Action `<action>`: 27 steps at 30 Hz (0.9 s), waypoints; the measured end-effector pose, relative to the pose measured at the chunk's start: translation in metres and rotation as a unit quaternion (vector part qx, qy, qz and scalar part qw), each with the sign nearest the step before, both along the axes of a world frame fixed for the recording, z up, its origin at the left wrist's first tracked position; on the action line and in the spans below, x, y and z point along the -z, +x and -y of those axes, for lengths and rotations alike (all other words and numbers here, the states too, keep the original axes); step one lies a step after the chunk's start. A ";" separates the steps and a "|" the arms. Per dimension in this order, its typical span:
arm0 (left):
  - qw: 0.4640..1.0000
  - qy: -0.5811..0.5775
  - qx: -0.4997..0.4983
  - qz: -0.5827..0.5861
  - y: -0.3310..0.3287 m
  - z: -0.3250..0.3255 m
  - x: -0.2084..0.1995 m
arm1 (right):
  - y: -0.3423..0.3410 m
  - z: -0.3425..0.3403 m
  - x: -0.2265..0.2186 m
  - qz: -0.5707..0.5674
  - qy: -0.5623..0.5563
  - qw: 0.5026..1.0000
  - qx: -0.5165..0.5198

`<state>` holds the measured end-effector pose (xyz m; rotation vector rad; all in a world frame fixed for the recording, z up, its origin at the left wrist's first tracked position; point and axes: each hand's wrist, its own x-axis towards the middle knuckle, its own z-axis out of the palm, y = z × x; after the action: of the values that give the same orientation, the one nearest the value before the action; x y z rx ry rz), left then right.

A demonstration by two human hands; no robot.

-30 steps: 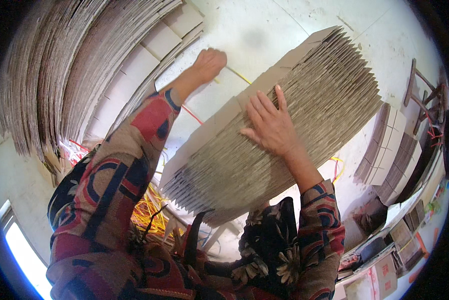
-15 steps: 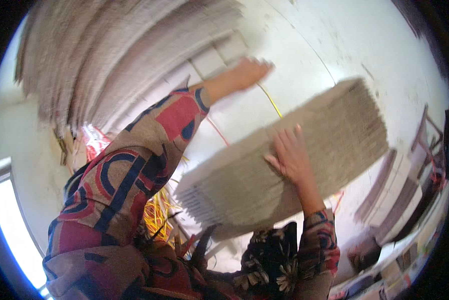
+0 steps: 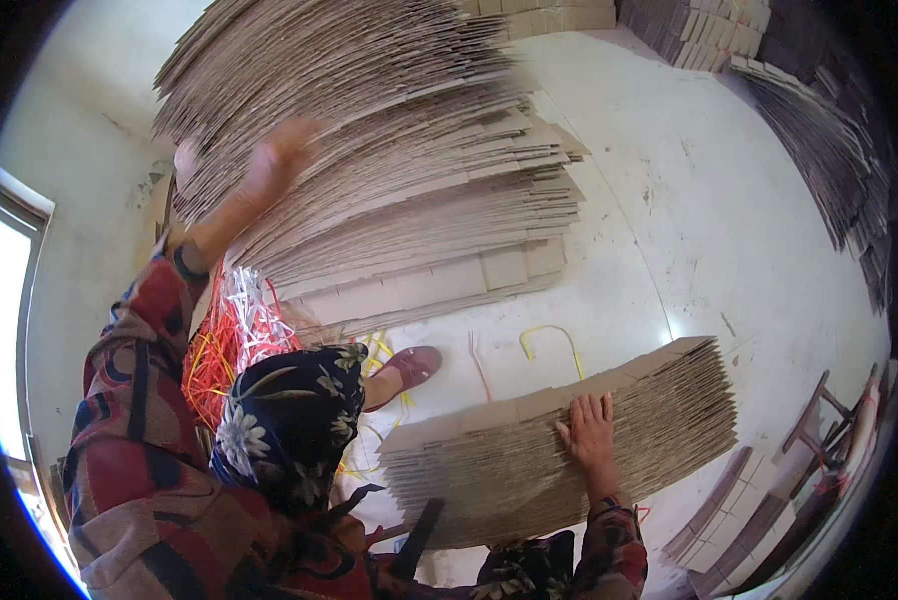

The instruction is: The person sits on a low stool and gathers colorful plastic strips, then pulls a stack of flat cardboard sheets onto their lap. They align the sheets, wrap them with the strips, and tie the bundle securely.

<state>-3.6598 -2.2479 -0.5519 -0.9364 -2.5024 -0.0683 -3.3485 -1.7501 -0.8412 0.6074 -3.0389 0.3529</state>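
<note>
My right hand (image 3: 589, 435) lies on the upper face of a long stack of flat cardboard pieces (image 3: 509, 480) in front of me, its fingers stretched out. Many thin edges show along that stack's face. Raised at the far left, my left hand (image 3: 281, 160) is smeared by motion, so its fingers cannot be read. Behind it a large, slanting pile of flattened cardboard (image 3: 399, 190) fans out; I cannot tell whether the hand touches it.
Red, yellow and white plastic straps (image 3: 234, 350) lie in a heap at the left, beside my knee. A yellow strap (image 3: 554, 330) is on the pale floor. More cardboard (image 3: 809, 140) stands along the right, above a wooden stool (image 3: 819, 420).
My left hand has swung left, from over the floor to the large cardboard pile. The right hand stays on the stack, while the whole view has shifted.
</note>
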 end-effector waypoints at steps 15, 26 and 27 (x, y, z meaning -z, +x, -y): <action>0.985 -0.017 -0.144 0.093 -0.159 0.054 -0.059 | -0.002 0.005 -0.004 0.035 -0.035 0.999 0.007; 0.948 -0.182 -0.259 -0.027 -0.164 0.039 -0.051 | -0.002 0.001 -0.005 0.051 -0.039 0.998 0.012; 0.936 -0.206 -0.284 -0.013 -0.171 0.033 -0.049 | 0.000 -0.003 -0.003 0.046 -0.032 0.998 0.015</action>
<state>-3.8309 -2.2810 -0.5032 -0.3109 -2.7103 0.6689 -3.3488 -1.7471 -0.8381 0.5578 -3.1051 0.4882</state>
